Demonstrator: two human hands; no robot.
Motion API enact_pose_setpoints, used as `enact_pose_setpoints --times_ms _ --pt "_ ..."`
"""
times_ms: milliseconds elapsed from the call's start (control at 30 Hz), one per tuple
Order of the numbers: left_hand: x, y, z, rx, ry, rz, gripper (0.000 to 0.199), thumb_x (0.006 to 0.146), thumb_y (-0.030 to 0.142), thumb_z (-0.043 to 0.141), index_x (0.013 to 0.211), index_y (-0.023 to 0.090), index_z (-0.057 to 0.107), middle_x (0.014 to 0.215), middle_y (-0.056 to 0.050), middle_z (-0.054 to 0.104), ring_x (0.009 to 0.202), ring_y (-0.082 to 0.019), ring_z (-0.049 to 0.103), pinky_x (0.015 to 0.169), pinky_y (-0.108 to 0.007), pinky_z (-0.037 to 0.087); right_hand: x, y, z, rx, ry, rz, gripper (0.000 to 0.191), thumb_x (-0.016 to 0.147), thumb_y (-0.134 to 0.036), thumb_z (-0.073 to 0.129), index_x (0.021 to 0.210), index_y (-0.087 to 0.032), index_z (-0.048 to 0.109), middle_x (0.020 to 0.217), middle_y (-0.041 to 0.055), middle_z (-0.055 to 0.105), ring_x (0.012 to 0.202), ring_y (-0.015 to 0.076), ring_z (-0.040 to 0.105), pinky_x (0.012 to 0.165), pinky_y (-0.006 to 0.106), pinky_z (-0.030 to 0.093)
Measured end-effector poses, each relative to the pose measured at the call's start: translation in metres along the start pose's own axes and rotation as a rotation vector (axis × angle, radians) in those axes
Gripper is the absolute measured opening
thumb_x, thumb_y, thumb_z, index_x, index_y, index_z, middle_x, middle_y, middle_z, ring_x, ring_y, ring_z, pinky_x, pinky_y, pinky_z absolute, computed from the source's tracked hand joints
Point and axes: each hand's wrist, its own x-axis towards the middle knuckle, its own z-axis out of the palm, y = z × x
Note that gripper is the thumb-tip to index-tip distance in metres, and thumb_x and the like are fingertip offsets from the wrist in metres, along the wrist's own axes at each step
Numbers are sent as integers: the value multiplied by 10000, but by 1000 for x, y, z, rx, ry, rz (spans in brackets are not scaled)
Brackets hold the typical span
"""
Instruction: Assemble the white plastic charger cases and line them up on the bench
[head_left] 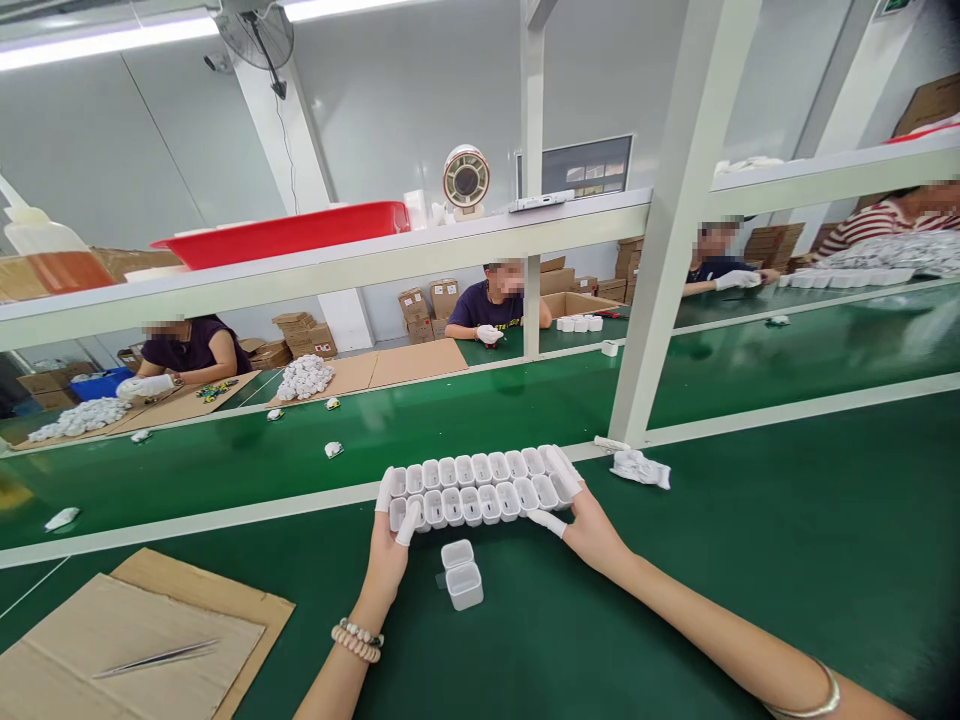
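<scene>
Two rows of small white plastic boxes (471, 503) stand side by side, their open tops showing, with dark slots inside several of them. My left hand (391, 530), in white finger cots with beads at the wrist, grips the left end of the rows. At the right end my right hand (581, 510), also in finger cots, presses the boxes from the other side, thumb at the front. Between them the rows are squeezed together. Just below, a single translucent box with its lid folded back (463, 580) rests on the green bench, touched by neither hand.
Tweezers (156, 658) lie on cardboard sheets (247, 600) at the lower left. A crumpled white glove (640, 469) sits by the white post (667, 250). Beyond runs a green conveyor (420, 420) with small white pieces; co-workers sit across it. A shelf overhead holds a red tray (292, 236).
</scene>
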Motion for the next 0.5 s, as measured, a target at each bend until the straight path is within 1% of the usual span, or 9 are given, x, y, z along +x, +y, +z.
enact_pose_setpoints --times_ms 67,167,267,367,500 --pt "0 -1 0 -11 -10 -11 712 883 469 560 1488 292 230 1551 -61 291 1408 -243 306 1185 -375 215 0 1 0 14 -12 17 823 815 -532 626 1485 -319 198 1520 88 280 1415 336 228 1142 515 266" --pt "1 -4 -1 -14 -21 -35 721 882 476 559 1491 298 216 1560 -53 272 1422 -245 272 1185 -373 216 0 2 1 23 -43 60 829 812 -531 630 1486 -310 202 1516 94 288 1407 331 251 1137 517 276" --pt "2 -7 -1 10 -28 -71 721 883 488 551 1491 297 214 1567 -54 251 1431 -250 247 1189 -385 197 0 3 1 20 -64 74 844 812 -524 633 1492 -295 190 1513 105 292 1415 315 236 1147 511 255" --pt "3 -9 -2 32 -28 -101 720 877 495 555 1486 295 229 1565 -56 257 1427 -254 257 1191 -396 186 -1 5 1 13 -78 78 851 814 -513 633 1497 -283 179 1513 105 293 1421 301 225 1156 498 240" --pt "3 -9 -1 31 -33 -145 721 868 500 561 1479 278 249 1572 -59 233 1434 -253 238 1193 -398 173 0 6 1 0 -98 121 852 807 -499 639 1495 -280 185 1501 103 318 1404 304 268 1140 502 275"
